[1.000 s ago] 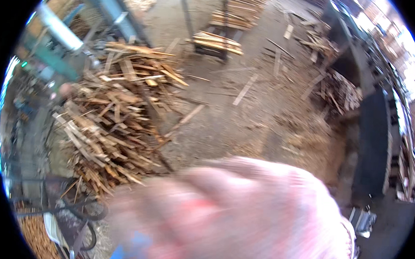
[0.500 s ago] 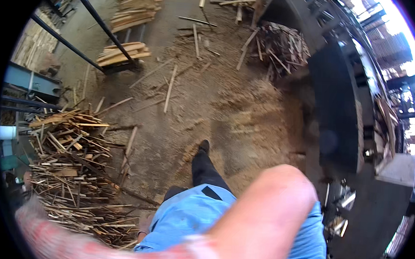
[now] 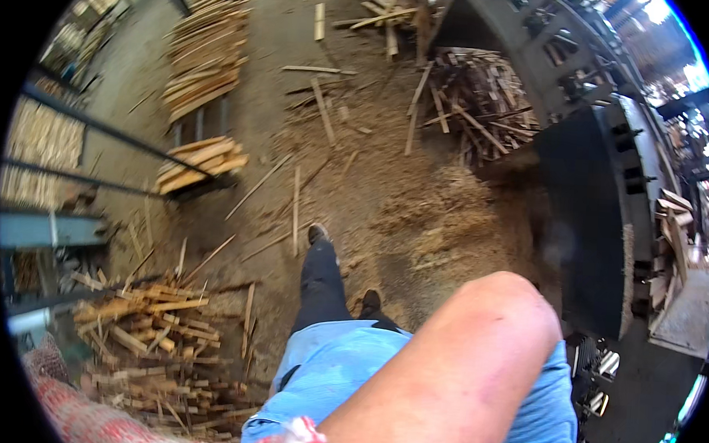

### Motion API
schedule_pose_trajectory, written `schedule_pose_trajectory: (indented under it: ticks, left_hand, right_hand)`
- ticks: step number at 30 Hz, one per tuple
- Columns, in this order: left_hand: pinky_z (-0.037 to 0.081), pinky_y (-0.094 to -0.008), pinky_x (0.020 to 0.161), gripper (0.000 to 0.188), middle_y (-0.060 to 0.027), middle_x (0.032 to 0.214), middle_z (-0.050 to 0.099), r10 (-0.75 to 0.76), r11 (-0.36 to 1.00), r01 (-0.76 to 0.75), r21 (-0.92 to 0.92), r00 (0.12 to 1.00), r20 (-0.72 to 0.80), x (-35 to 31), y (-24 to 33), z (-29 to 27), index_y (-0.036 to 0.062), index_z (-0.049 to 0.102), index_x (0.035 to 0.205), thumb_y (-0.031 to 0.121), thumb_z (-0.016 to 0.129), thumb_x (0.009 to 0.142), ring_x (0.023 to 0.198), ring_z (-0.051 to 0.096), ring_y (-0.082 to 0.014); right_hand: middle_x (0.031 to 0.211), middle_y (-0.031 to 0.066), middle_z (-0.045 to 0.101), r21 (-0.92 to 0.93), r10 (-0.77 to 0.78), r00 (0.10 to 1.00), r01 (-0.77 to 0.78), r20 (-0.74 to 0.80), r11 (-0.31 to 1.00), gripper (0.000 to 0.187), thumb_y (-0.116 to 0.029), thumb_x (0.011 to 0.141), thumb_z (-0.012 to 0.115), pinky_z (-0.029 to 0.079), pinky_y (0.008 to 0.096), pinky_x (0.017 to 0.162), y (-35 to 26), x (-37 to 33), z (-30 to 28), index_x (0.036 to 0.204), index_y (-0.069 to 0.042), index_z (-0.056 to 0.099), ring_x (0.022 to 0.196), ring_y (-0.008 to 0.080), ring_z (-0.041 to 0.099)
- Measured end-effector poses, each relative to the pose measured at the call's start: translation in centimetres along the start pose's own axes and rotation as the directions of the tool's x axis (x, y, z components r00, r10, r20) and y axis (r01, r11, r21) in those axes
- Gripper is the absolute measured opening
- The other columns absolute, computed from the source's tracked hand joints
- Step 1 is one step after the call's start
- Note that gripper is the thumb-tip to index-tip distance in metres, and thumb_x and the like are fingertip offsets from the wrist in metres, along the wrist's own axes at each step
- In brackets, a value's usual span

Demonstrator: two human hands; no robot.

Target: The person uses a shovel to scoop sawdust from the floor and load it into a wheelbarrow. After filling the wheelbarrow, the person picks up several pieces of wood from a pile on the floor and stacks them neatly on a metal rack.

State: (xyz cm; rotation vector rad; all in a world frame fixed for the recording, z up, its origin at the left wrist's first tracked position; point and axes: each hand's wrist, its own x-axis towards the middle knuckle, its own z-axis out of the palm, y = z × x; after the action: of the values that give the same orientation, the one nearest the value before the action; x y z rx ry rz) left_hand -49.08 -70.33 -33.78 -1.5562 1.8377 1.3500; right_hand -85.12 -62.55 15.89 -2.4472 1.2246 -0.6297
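Note:
My bare right arm is bent close in front of me, its elbow pointing forward. From the forearm, a red, white and grey knitted covering, a glove or sleeve, runs along the lower edge to the far left. Its greyish end, near the left rim, is likely my right hand; its fingers cannot be made out, and nothing held shows. My left hand is out of sight behind my body and blue shirt. Below, my dark-trousered legs are in mid-stride on the sawdust-covered floor.
A heap of wood offcuts lies on the left, beside a blue steel beam. Stacked boards stand far left. Loose strips litter the floor ahead. On the right are a dark machine panel and another scrap pile.
I have stepped, and my left foot is now in front. The view has shifted; the far board stacks and scrap piles show lower in it. My right arm stays bent across the front.

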Motion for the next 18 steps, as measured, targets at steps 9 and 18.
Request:
schedule_pose_trajectory:
  ticks: [9, 18]
  left_hand:
    - [0.052, -0.0283, 0.062, 0.031, -0.0052, 0.087, 0.068, 0.161, 0.976, -0.169, -0.134, 0.985, -0.066, 12.1, 8.0, -11.1, 0.0016, 0.066, 0.120, 0.022, 0.062, 0.097, 0.072, 0.063, -0.0133]
    - [0.057, -0.0318, 0.072, 0.036, -0.0094, 0.100, 0.070, 0.052, 0.887, -0.095, -0.452, 0.993, -0.108, 26.9, 20.7, -21.6, -0.0004, 0.064, 0.123, 0.022, 0.063, 0.096, 0.081, 0.066, -0.0161]
  right_hand:
    - [0.088, 0.0108, 0.068, 0.425, 0.678, 0.723, -0.576, -0.133, 0.698, 0.025, -0.031, 0.084, 0.076, 0.056, 0.0391, 0.068, 18.8, -4.0, 7.4, 0.092, -0.009, 0.065, 0.084, 0.0281, 0.070]
    - [0.135, 0.0235, 0.061, 0.123, 0.758, -0.383, -0.849, 0.528, -0.515, 0.064, -0.054, 0.093, 0.048, 0.045, 0.0484, 0.106, 17.2, -29.5, 34.0, 0.125, -0.004, 0.069, 0.125, 0.0420, 0.059]
